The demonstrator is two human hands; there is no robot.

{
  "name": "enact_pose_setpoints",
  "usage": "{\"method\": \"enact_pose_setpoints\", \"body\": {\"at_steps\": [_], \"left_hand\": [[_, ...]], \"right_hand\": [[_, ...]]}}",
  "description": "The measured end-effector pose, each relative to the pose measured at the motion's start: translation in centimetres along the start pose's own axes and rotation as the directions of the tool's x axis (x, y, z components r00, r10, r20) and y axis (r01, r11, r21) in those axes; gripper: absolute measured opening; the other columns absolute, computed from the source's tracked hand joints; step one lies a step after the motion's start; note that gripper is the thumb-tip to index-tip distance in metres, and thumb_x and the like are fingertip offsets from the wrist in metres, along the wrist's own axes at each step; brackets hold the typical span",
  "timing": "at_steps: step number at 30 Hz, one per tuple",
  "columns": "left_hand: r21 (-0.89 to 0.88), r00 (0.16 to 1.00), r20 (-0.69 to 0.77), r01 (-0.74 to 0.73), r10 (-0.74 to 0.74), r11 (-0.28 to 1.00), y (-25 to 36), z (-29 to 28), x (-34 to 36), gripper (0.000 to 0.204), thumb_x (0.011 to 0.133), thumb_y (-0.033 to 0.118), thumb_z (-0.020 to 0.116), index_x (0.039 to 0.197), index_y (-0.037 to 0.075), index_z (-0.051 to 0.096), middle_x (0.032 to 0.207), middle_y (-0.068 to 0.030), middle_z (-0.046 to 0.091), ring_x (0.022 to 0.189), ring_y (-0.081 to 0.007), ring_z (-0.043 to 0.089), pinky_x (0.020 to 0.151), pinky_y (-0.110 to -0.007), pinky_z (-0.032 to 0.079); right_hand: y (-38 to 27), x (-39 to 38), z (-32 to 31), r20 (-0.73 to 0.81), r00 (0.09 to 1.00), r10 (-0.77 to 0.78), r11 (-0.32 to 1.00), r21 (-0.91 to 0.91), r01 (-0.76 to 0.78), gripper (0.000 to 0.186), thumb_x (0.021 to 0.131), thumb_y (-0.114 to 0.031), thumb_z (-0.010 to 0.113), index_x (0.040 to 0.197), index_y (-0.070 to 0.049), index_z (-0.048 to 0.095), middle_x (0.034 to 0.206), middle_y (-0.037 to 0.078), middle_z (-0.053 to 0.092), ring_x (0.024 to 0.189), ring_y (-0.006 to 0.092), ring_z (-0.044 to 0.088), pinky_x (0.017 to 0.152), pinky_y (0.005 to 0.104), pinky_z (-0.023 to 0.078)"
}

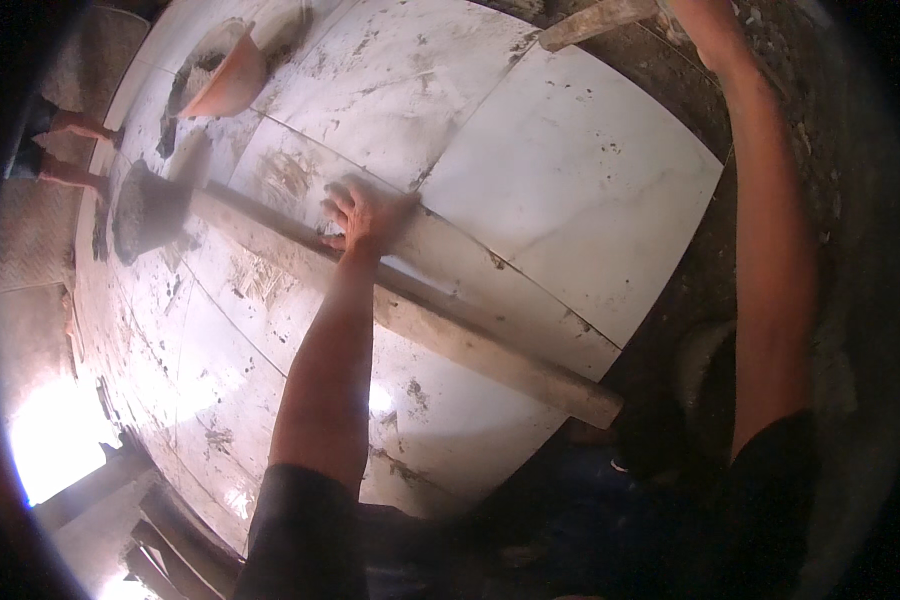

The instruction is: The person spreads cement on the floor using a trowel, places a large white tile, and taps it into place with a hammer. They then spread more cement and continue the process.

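My left hand [355, 215] rests with fingers spread on a white marble-patterned floor tile, just beside a long, straight wooden beam [490, 355] that runs diagonally under my forearm across the tiles [570, 170]. My right hand [705, 30] is at the top edge, right by a short, thick wooden piece [590, 22]; its fingers are cut off by the frame, so I cannot tell its grip. Dark dirt smears mark the tiles.
An orange bowl with grey mix [225, 80] and a dark bucket [150, 210] sit on the left tiles. Another person's bare legs [75, 170] stand at far left. Dark, debris-strewn ground [690, 110] borders the tiles at right; wooden pieces [180, 540] lie lower left.
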State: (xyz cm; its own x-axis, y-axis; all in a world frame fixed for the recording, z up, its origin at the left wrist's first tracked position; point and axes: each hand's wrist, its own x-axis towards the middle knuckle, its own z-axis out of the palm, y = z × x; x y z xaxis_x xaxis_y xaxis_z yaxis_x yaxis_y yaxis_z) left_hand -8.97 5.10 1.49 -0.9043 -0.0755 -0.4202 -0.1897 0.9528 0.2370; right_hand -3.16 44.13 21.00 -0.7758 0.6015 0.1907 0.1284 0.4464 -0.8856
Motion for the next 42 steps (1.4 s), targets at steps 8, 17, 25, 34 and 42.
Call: {"method": "enact_pose_setpoints", "body": {"at_steps": [8,17,25,34,42], "left_hand": [[0.013,1.0,-0.001,-0.003,0.003,1.0,-0.4,0.6,0.9,0.128,0.063,0.073,0.069,0.153,0.015,-0.002,0.158,-0.0157,-0.01,0.145,-0.0358,-0.012,0.11,-0.067,-0.003],[0.025,1.0,-0.017,-0.017,0.018,1.0,-0.9,1.1,1.5,0.128,0.063,0.073,0.07,0.153,0.015,0.0,0.159,-0.0145,-0.01,0.146,-0.0354,-0.01,0.111,-0.066,-0.002],[0.059,1.0,-0.009,-0.013,0.013,0.998,-1.2,1.2,1.4,0.125,0.064,0.075,0.067,0.153,0.018,-0.001,0.159,-0.0127,-0.009,0.146,-0.0345,-0.009,0.112,-0.065,0.001],[0.397,0.985,0.031,-0.169,0.17,0.902,-2.2,2.4,3.3,0.105,0.069,0.081,0.057,0.151,0.029,0.016,0.159,-0.0149,-0.006,0.145,-0.0407,-0.006,0.109,-0.069,0.006],[0.268,0.991,-0.019,-0.12,0.13,0.956,-1.7,2.4,2.2,0.074,0.083,0.072,0.045,0.146,0.036,0.031,0.156,-0.0202,-0.001,0.141,-0.0495,-0.005,0.109,-0.068,0.002]], "right_hand": [[3.4,3.0,1.6,0.095,0.995,0.008,1.0,0.014,-0.009,0.052,0.077,-0.019,0.065,0.121,0.004,0.048,0.086,0.011,0.059,0.064,0.0185,0.056,0.051,0.0341,0.046],[3.6,0.7,1.3,-0.1,0.992,-0.076,0.981,-0.184,0.056,0.074,0.077,-0.023,0.065,0.138,0.008,0.037,0.112,0.023,0.058,0.095,0.0292,0.06,0.079,0.0403,0.05],[4.1,0.3,1.6,-0.079,0.994,-0.07,0.929,-0.368,0.036,0.077,0.077,-0.025,0.066,0.137,0.012,0.035,0.135,0.032,0.045,0.129,0.0372,0.044,0.106,0.0417,0.037],[0.6,-3.4,-2.2,0.006,0.999,0.038,0.941,-0.337,-0.034,0.063,0.076,-0.022,0.065,0.128,0.007,0.046,0.084,0.013,0.06,0.06,0.0183,0.058,0.052,0.0321,0.048],[1.8,-6.8,-7.3,-0.076,0.995,0.065,0.889,-0.448,-0.092,0.064,0.073,-0.019,0.068,0.128,0.008,0.049,0.089,0.014,0.063,0.064,0.0195,0.06,0.057,0.0334,0.049]]}}
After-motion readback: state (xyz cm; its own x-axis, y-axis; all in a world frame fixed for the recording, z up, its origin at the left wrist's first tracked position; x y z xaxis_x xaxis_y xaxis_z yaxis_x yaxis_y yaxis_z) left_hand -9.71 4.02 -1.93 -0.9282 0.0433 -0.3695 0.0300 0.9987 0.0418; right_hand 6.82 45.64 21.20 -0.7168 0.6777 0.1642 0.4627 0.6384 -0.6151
